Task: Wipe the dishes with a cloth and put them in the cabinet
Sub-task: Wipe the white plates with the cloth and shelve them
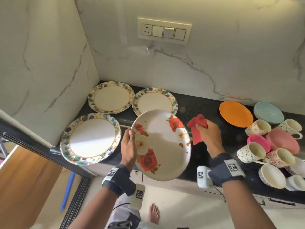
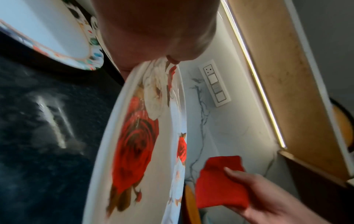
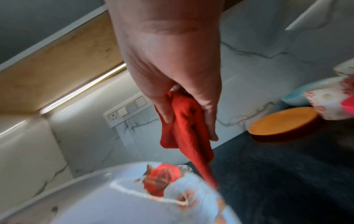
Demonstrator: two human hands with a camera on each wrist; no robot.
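Observation:
My left hand (image 1: 129,144) grips the left rim of a white plate with red roses (image 1: 165,149), holding it tilted above the counter's front edge. The same rose plate (image 2: 145,136) fills the left wrist view, and the rose plate (image 3: 134,197) shows at the bottom of the right wrist view. To the plate's right, my right hand (image 1: 208,134) pinches a red cloth (image 1: 197,128). The red cloth (image 3: 185,130) hangs from my fingers, just beside the plate's rim. The red cloth (image 2: 220,181) is apart from the plate's face.
Three leaf-rimmed plates (image 1: 90,138) (image 1: 111,97) (image 1: 155,100) lie on the black counter (image 1: 206,106) at left. An orange plate (image 1: 236,113), a blue bowl (image 1: 268,112), a pink bowl (image 1: 283,141) and several mugs (image 1: 252,152) crowd the right. A switch panel (image 1: 164,31) is on the marble wall.

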